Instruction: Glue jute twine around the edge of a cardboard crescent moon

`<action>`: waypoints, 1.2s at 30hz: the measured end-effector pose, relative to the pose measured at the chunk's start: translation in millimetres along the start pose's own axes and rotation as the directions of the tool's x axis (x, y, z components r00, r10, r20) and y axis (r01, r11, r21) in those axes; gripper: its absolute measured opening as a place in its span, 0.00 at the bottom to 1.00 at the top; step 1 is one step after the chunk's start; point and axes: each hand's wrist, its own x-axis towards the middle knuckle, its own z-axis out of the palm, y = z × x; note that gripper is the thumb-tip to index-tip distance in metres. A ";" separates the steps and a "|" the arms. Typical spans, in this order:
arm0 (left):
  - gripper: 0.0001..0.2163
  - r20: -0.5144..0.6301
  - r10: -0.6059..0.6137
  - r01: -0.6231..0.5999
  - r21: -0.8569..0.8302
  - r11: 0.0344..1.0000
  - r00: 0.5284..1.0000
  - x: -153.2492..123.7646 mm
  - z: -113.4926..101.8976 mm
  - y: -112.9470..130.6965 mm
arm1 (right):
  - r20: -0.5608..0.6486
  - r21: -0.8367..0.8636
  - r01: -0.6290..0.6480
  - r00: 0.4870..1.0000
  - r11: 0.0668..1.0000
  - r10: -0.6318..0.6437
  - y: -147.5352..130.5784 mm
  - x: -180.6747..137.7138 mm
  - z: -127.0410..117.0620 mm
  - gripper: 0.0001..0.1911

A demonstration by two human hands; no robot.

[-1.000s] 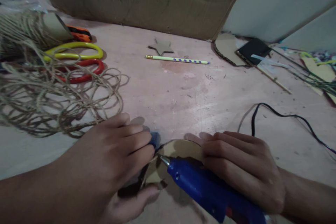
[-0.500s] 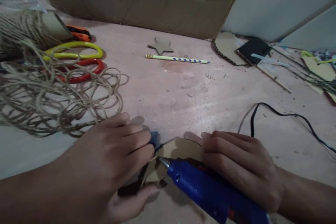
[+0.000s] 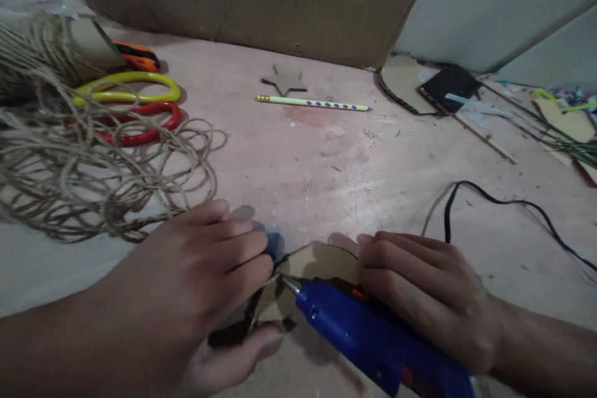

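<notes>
glue gun nozzle at the cardboard edge

hardly anything has shifted since a second ago: the right hand (image 3: 429, 298) has slid a little toward the left along with the blue glue gun (image 3: 368, 339), and the left hand (image 3: 196, 289) sits where it was. right fingers are wrapped tight round the gun's body, knuckles up. the gun's long axis runs from lower right up to the left, its metal nozzle (image 3: 291, 284) touching the rounded cardboard piece (image 3: 317, 264) that lies flat on the bench (image 3: 326, 161) between both hands. left fingers are curled down and narrow, pressing the left edge of the cardboard, with a small blue thing (image 3: 275, 244) at the fingertips; what it is cannot be told. the left thumb lies under the nozzle, just beside it, so the left hand is the nearer one to the glue point. the gun's black cord (image 3: 494, 205) trails off to the right. loose jute twine (image 3: 93, 174) is piled to the left, over yellow and red scissors (image 3: 135, 106). farther back lie a dotted pencil (image 3: 312, 103) and a cardboard star (image 3: 285, 79), well apart from the hands
</notes>
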 end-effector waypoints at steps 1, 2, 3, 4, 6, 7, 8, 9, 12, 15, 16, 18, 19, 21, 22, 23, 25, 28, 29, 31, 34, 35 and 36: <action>0.13 -0.001 -0.003 0.003 0.000 1.000 1.000 -0.1 0.3 0.2 | -0.005 0.001 0.000 1.000 1.000 0.000 0.2 -0.9 0.8 0.19; 0.14 -0.010 -0.011 0.011 -0.004 1.000 1.000 -0.2 0.6 0.4 | 0.000 -0.001 0.001 1.000 1.000 -0.001 0.3 -1.7 1.3 0.18; 0.15 -0.019 -0.020 0.019 -0.008 1.000 1.000 -0.2 0.8 0.7 | -0.003 -0.004 0.000 1.000 1.000 0.000 0.2 -2.4 1.7 0.18; 0.15 -0.022 -0.027 0.027 -0.011 1.000 0.999 -0.1 0.9 1.1 | -0.006 -0.008 -0.001 1.000 1.000 0.001 0.1 -2.9 1.9 0.17; 0.13 -0.001 -0.030 0.030 -0.006 1.000 1.000 0.1 0.5 1.7 | -0.006 -0.008 -0.005 1.000 1.000 0.005 -0.4 -3.9 1.9 0.17; 0.13 0.001 -0.026 0.026 -0.002 1.000 1.000 0.2 0.1 2.0 | -0.006 -0.004 -0.008 1.000 1.000 0.008 -0.6 -4.3 1.8 0.17; 0.13 -0.004 -0.022 0.022 0.003 1.000 1.000 0.3 -0.5 2.1 | -0.005 -0.001 -0.010 1.000 1.000 0.010 -0.8 -4.6 1.8 0.17; 0.13 -0.002 -0.024 0.024 0.010 1.000 1.000 0.4 -1.2 2.0 | -0.005 0.000 -0.011 1.000 1.000 0.011 -1.0 -4.9 1.8 0.17; 0.14 -0.009 -0.027 0.027 0.015 1.000 1.000 0.4 -2.4 0.3 | -0.006 -0.009 -0.009 1.000 1.000 0.009 -1.3 -4.7 1.6 0.17; 0.14 -0.004 -0.029 0.029 0.015 0.999 1.000 -0.1 -1.6 -2.0 | 0.018 -0.022 0.005 1.000 1.000 -0.005 -1.2 -1.4 -0.6 0.19; 0.13 -0.005 -0.029 0.029 0.011 1.000 1.000 -0.4 -1.1 -1.9 | 0.027 -0.024 0.012 1.000 1.000 -0.011 -1.1 0.5 -1.8 0.19; 0.11 -0.002 -0.040 0.040 -0.002 0.999 0.999 -1.1 0.2 0.9 | 0.046 -0.025 0.025 0.999 0.999 -0.024 -1.1 4.5 -4.6 0.20; 0.11 -0.001 -0.054 0.054 -0.009 0.998 0.999 -1.7 0.8 3.8 | 0.051 -0.031 0.028 0.998 0.999 -0.026 -1.2 6.2 -6.1 0.20; 0.10 0.005 -0.106 0.107 -0.021 0.994 0.994 -3.3 1.8 11.2 | 0.044 -0.041 0.024 0.999 0.999 -0.023 -1.2 7.6 -8.8 0.18; 0.10 -0.001 -0.136 0.135 -0.031 0.990 0.991 -4.2 1.9 14.7 | 0.048 -0.039 0.020 0.999 0.999 -0.018 -1.0 7.0 -10.1 0.17; 0.10 -0.011 -0.158 0.158 -0.047 0.986 0.987 -4.9 1.5 17.3 | 0.059 -0.027 0.015 0.998 1.000 -0.013 -0.4 5.4 -11.3 0.16; 0.07 -0.016 -0.182 0.180 -0.093 0.979 0.983 -4.3 -1.7 17.5 | 0.039 0.015 -0.022 0.999 1.000 0.022 1.9 -0.2 -13.9 0.16; 0.08 0.045 -0.100 0.106 -0.177 0.978 0.994 4.5 -12.4 3.4 | -0.002 0.105 -0.087 0.996 0.991 0.087 8.7 -9.7 -19.7 0.17; 0.08 0.064 -0.050 0.061 -0.194 0.979 0.997 9.1 -16.5 -4.2 | -0.012 0.132 -0.093 0.995 0.987 0.095 11.5 -11.7 -22.3 0.17; 0.07 0.107 -0.004 0.023 -0.181 0.983 0.994 18.2 -23.2 -20.2 | 0.042 0.165 -0.089 0.996 0.982 0.083 16.3 -13.3 -28.2 0.16; 0.10 0.107 0.002 0.023 -0.229 0.973 0.994 26.1 -24.7 -39.6 | 0.132 0.168 -0.051 0.991 0.985 0.028 18.3 -11.9 -35.8 0.09; 0.12 0.092 0.008 0.017 -0.259 0.966 0.996 26.8 -22.9 -43.9 | 0.139 0.159 -0.036 0.990 0.987 0.014 17.1 -11.4 -37.1 0.08; 0.14 0.083 0.011 0.013 -0.284 0.959 0.997 26.9 -20.3 -47.1 | 0.122 0.141 -0.022 0.992 0.990 0.005 15.4 -11.1 -37.7 0.06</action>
